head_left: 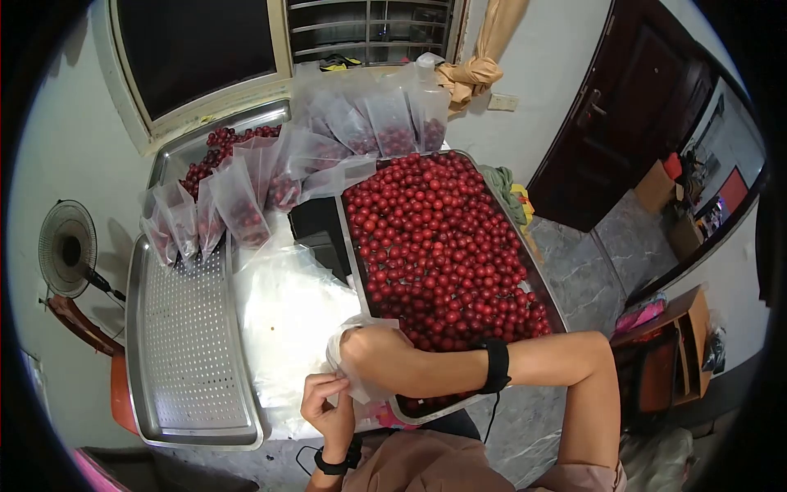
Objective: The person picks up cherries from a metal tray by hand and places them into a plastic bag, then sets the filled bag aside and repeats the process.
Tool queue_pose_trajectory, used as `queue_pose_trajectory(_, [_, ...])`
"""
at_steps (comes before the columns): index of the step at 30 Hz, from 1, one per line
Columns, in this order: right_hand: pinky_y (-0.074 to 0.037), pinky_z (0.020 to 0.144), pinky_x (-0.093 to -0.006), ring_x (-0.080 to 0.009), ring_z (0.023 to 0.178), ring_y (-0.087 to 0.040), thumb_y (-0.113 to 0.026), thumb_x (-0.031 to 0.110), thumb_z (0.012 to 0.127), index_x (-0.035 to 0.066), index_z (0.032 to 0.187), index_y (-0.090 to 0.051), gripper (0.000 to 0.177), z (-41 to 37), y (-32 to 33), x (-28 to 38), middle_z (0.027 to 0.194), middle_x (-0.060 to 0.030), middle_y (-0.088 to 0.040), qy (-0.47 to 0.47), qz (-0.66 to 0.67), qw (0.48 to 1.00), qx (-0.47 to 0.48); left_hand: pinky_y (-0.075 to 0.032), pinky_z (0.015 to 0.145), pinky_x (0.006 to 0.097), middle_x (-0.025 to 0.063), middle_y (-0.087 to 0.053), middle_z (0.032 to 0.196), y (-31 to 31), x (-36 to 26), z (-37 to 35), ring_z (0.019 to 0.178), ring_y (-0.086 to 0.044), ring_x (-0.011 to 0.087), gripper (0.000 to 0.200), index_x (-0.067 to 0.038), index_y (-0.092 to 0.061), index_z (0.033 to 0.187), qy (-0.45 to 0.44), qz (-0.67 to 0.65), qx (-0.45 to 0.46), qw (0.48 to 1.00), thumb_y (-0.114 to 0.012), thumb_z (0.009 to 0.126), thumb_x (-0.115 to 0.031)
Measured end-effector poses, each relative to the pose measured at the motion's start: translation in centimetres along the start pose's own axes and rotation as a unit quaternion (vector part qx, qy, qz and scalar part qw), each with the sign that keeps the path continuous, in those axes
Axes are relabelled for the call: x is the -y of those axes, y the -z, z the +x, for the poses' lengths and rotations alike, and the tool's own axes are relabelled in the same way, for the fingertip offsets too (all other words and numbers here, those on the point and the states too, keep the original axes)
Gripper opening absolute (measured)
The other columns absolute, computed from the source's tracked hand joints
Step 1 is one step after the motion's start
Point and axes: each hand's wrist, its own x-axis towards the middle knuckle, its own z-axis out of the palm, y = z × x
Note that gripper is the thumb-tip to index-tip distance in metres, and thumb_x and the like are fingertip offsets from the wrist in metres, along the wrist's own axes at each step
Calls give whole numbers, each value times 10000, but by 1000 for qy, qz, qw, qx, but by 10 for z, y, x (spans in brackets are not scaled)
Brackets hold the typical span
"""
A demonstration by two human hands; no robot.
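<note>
Head view: my left hand [326, 403] pinches a clear bag [333, 354]; my right hand [373, 353] grips it, beside the near fruit tray [354, 250].

Table [283, 426] mostly covered: perforated tray [188, 344] left, fruit-filled tray [352, 254] right, clear bag pile [287, 328], black box [320, 230] between.

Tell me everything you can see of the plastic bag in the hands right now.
The clear plastic bag is small, thin and whitish-translucent, and it is crumpled rather than flat. It is held at the near-left corner of the metal tray, which is heaped with red fruit. The right hand is closed on it from the right. The left hand pinches its lower edge with the fingers. Whether it holds any fruit cannot be told.
</note>
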Motion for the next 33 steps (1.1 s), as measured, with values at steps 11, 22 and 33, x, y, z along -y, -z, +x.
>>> queue_pose_trajectory(11, [-504, 557, -396, -335, 718, -661, -671, 112, 812, 6, 902, -552, 183, -71, 243, -37, 805, -135, -622, -338, 279, 891, -122, -447, 755, 261, 75, -589, 859, -1, -1, 1, 815, -566, 168, 154, -18, -631, 817, 29, -3, -22, 999, -698, 761, 109])
queue_pose_trajectory(22, [-507, 667, -480, -386, 793, -653, -683, 145, 813, 0, 962, -555, 244, -165, 82, -83, 806, -203, -658, -475, 233, 846, 67, -469, 780, 280, 97, -612, 871, 0, -1, 1, 839, -598, 196, 172, -20, -658, 819, 56, -29, -33, 997, -682, 742, 132])
queue_pose_trajectory(33, [-505, 737, -471, -369, 903, -639, -691, 190, 834, 25, 943, -564, 234, -97, 19, -113, 933, -155, -651, -423, 255, 870, -19, -433, 742, 236, 52, -587, 874, 0, 2, 0, 806, -553, 129, 149, -18, -633, 825, 39, -31, -21, 999, -727, 771, 84])
